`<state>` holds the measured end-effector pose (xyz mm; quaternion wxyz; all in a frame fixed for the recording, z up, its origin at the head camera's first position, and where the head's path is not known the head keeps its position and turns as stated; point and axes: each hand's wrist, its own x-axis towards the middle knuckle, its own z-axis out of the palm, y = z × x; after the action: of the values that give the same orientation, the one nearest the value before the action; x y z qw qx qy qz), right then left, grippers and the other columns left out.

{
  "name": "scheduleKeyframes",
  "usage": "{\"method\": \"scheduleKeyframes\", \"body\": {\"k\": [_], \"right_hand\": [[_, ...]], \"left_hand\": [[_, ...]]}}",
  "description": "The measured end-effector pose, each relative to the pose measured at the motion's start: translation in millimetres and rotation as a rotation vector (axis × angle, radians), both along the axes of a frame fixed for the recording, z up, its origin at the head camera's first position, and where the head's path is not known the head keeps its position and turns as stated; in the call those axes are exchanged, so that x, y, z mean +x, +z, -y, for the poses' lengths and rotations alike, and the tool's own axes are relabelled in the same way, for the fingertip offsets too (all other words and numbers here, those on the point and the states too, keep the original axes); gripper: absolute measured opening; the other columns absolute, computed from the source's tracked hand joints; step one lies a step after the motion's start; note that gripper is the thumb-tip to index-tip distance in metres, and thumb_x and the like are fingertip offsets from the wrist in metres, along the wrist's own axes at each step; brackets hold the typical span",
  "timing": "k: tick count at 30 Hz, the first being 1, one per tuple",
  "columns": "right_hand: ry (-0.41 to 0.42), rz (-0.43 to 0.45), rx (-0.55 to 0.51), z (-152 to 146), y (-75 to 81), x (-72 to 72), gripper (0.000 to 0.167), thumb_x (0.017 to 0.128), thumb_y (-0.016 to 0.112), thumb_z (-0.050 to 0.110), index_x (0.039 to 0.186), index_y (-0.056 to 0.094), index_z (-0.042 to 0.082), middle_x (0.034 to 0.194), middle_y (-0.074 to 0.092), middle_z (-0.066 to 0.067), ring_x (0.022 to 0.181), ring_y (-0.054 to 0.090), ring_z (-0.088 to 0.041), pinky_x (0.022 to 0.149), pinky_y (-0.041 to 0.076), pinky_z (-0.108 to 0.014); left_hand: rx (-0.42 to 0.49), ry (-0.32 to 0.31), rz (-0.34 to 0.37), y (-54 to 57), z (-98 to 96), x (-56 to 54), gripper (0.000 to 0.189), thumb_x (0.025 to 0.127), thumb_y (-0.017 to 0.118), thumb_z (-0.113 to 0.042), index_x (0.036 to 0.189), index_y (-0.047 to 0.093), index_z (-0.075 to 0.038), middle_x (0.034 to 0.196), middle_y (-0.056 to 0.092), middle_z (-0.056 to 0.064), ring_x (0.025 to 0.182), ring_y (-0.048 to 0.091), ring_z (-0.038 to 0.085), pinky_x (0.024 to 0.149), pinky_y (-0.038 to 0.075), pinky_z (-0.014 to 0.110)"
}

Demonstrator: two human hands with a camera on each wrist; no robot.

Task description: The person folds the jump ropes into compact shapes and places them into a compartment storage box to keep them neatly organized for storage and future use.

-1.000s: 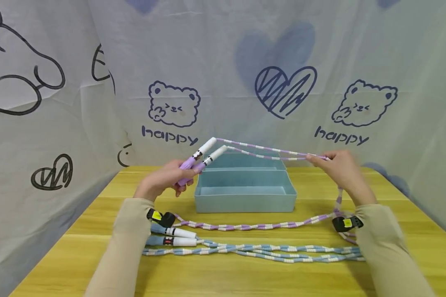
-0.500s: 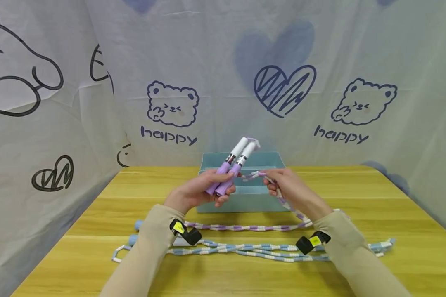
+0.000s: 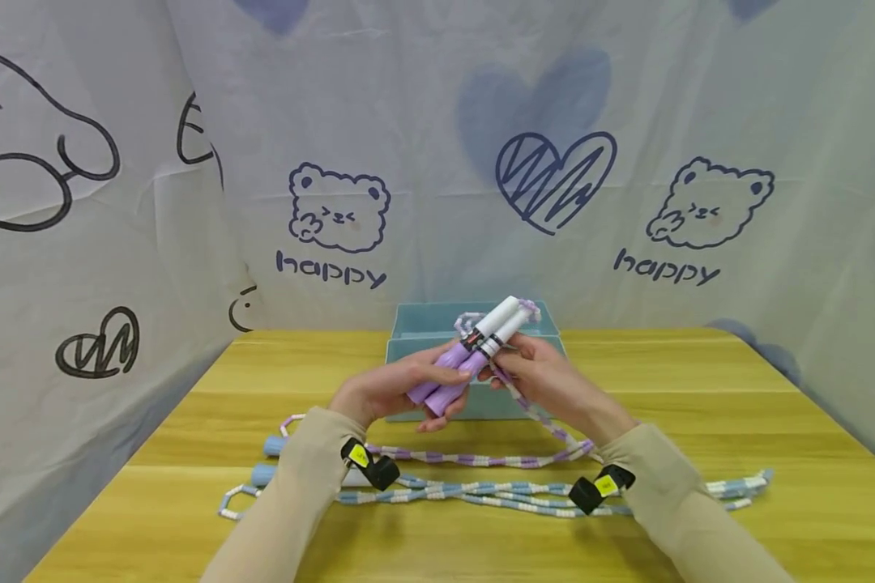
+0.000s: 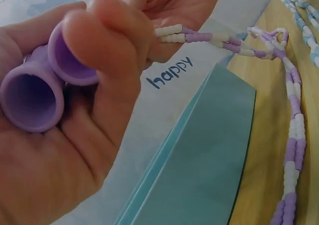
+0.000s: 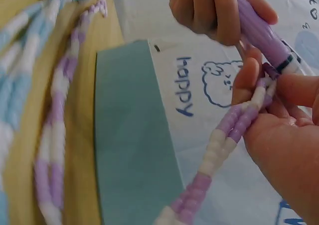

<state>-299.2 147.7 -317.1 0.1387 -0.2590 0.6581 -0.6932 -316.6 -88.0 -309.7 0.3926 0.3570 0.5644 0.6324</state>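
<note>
My left hand (image 3: 401, 382) grips the two handles (image 3: 497, 317) of a purple-and-white jump rope side by side, white ends pointing up and right. In the left wrist view, the hollow purple ends (image 4: 31, 99) face the camera. Close beside them, my right hand (image 3: 557, 380) pinches the doubled beaded rope (image 5: 234, 123) between thumb and fingers. A loop of beads shows beyond the white handle tips. From the right hand the rope (image 3: 532, 411) hangs down to the table, then runs left along it. Both hands are in front of the light-blue box (image 3: 407, 346), overlapping it in the head view.
Nearer the front lies a second jump rope (image 3: 496, 490) with blue and white beads, its blue handles (image 3: 264, 474) at the left, partly behind the left sleeve. The wooden table (image 3: 700, 389) ends at a printed cloth backdrop (image 3: 445, 243).
My right hand has come left from the far right to the handles, folding the stretched rope back. My left hand has moved right with the handles, and both hands are now a little lower.
</note>
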Motion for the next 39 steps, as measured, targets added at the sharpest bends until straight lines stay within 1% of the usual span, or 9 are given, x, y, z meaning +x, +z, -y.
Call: {"method": "scheduleKeyframes", "body": {"k": [3,8,15,18,21,26,30,35,39], "right_hand": [[0.032,0.021,-0.025,2,-1.8,-0.2,0.040,0.101,0.043,0.002,0.138,0.037,-0.011,0.123,0.054,-0.019,0.100,0.058,-0.024,0.092,0.048,-0.032],[0.079,0.059,-0.097,-3,-5.1,-3.4,0.046,0.099,0.048,0.002,0.141,0.035,-0.009,0.138,0.049,-0.016,0.121,0.052,-0.021,0.102,0.042,-0.034],[0.078,0.044,-0.265,-23,-6.7,-14.5,0.022,0.104,0.044,0.008,0.112,0.064,0.003,0.117,0.063,-0.009,0.115,0.056,-0.023,0.106,0.038,-0.035],[-0.095,-0.052,-0.134,-27,-2.2,-13.0,0.015,0.101,0.055,0.013,0.092,0.065,0.005,0.092,0.063,-0.008,0.090,0.058,-0.019,0.090,0.045,-0.031],[-0.247,-0.242,0.153,-27,3.9,-6.4,0.014,0.095,0.066,0.019,0.093,0.067,0.006,0.077,0.059,-0.012,0.068,0.048,-0.019,0.065,0.043,-0.030],[-0.229,-0.548,0.488,-16,15.1,9.5,0.018,0.096,0.065,0.036,0.100,0.072,0.020,0.083,0.062,-0.002,0.073,0.050,-0.019,0.062,0.044,-0.035],[-0.223,-0.729,0.564,-8,23.6,21.0,0.015,0.098,0.060,0.039,0.096,0.072,0.029,0.077,0.061,0.009,0.072,0.053,-0.015,0.064,0.046,-0.035],[-0.221,-0.929,0.616,-5,25.5,25.7,0.012,0.096,0.065,0.027,0.101,0.076,0.023,0.085,0.064,0.017,0.076,0.053,-0.007,0.069,0.048,-0.031],[-0.206,-0.991,0.678,-6,22.0,23.7,0.020,0.094,0.068,0.024,0.112,0.076,0.020,0.090,0.064,0.017,0.079,0.052,-0.005,0.075,0.047,-0.032]], "left_hand": [[-0.019,0.031,-0.027,-0.3,-2.4,-0.4,0.044,0.102,0.047,-0.016,0.143,0.030,-0.016,0.077,0.054,0.015,0.050,0.053,0.020,0.042,0.044,0.030],[-0.152,0.110,-0.199,-2.1,-0.5,-1.3,0.053,0.101,0.054,-0.019,0.146,0.029,-0.030,0.084,0.056,0.017,0.051,0.052,0.022,0.042,0.045,0.032],[-0.403,0.212,-0.437,-4.9,5.1,-3.3,0.060,0.100,0.058,-0.019,0.149,0.030,-0.041,0.089,0.057,0.024,0.050,0.046,0.022,0.042,0.042,0.031],[-0.563,0.265,-0.558,-7.4,5.4,-3.5,0.053,0.100,0.059,-0.018,0.145,0.038,-0.034,0.086,0.057,0.019,0.048,0.041,0.018,0.041,0.038,0.029],[-0.652,0.321,-0.612,-9.3,6.0,-4.6,0.034,0.099,0.059,-0.020,0.132,0.048,-0.022,0.081,0.058,0.013,0.045,0.041,0.016,0.040,0.039,0.028],[-0.591,0.397,-0.525,-3.1,14.8,-7.1,0.025,0.097,0.062,-0.023,0.117,0.053,-0.011,0.074,0.061,0.016,0.044,0.046,0.021,0.038,0.043,0.030],[-0.490,0.398,-0.418,3.9,23.6,-9.4,0.029,0.095,0.063,-0.026,0.116,0.055,-0.008,0.075,0.062,0.016,0.046,0.048,0.021,0.039,0.042,0.030],[-0.351,0.348,-0.289,3.5,31.6,-14.5,0.034,0.097,0.062,-0.026,0.121,0.050,-0.004,0.076,0.061,0.015,0.046,0.050,0.019,0.038,0.038,0.028],[-0.225,0.287,-0.185,-0.1,35.6,-18.2,0.034,0.100,0.058,-0.022,0.121,0.046,0.001,0.075,0.059,0.013,0.045,0.052,0.017,0.037,0.036,0.024]]}}
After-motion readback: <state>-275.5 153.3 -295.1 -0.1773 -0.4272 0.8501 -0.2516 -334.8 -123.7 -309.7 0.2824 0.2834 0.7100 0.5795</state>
